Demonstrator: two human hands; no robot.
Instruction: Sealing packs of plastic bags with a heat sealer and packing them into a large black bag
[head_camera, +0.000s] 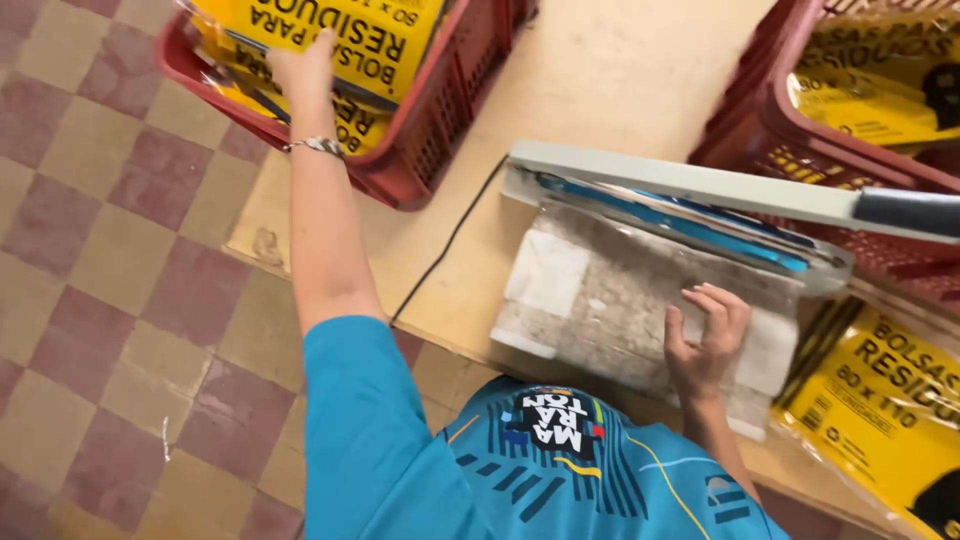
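— Head view first: where was the left hand?
— Stretched out to the red crate at the worktop corner; fingers on a yellow packet inside, grip hidden.
— And the right hand?
— Fingers loosely curled, holding nothing; resting on the worn pad before the sealer.

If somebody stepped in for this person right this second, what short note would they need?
Left hand: reaching into the red crate at the table's left edge, on a yellow bag packet; grip not visible.
Right hand: empty, fingers resting on the heat sealer's worn base, arm raised.
More yellow packets: second red crate far right, one beside the sealer.
Nothing lies in the sealer.
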